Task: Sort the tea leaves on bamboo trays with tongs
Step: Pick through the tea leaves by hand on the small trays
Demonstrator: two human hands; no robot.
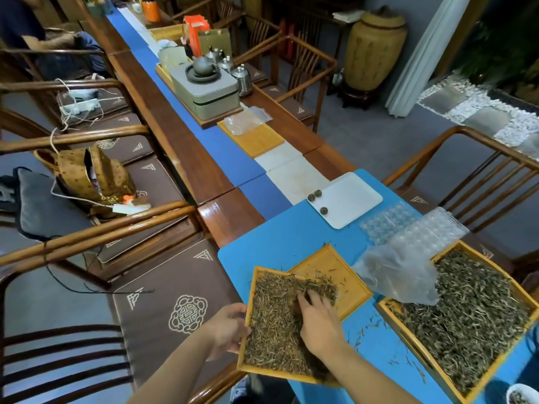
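At the far left of the frame stand wooden chairs [96,225] with brown cushions; a tan woven bag [87,176] lies on one cushion at mid-left, with white cables beside it. A long wooden surface [175,135] runs from the upper left toward the lower middle, with a blue runner [227,153] along it. On it in the upper middle sits a grey box [210,94] with a dark teapot [202,67] on top and metal canisters just beside it.

In the lower middle, the left hand [230,330] grips the left rim of a bamboo tray [248,368] filled with thin brownish tea leaves [271,325]; this tray is tilted, and its far end overlaps a second bamboo tray [347,275] that holds only a few stray leaves. The right hand [318,322] rests on the leaves in the tilted tray, fingers spread and fairly straight, pressing into the pile and grasping nothing.

Above these, a white rectangular plate [353,199] carries three small dark tea balls [313,196] near its left edge. To its right lie clear plastic blister trays [408,228] and a crumpled clear bag [399,275]. At the lower right, a large bamboo tray [423,348] is full of greyish-green tea leaves [472,316], with loose leaves scattered on the blue mat [280,234] beside it. No tongs can be made out.
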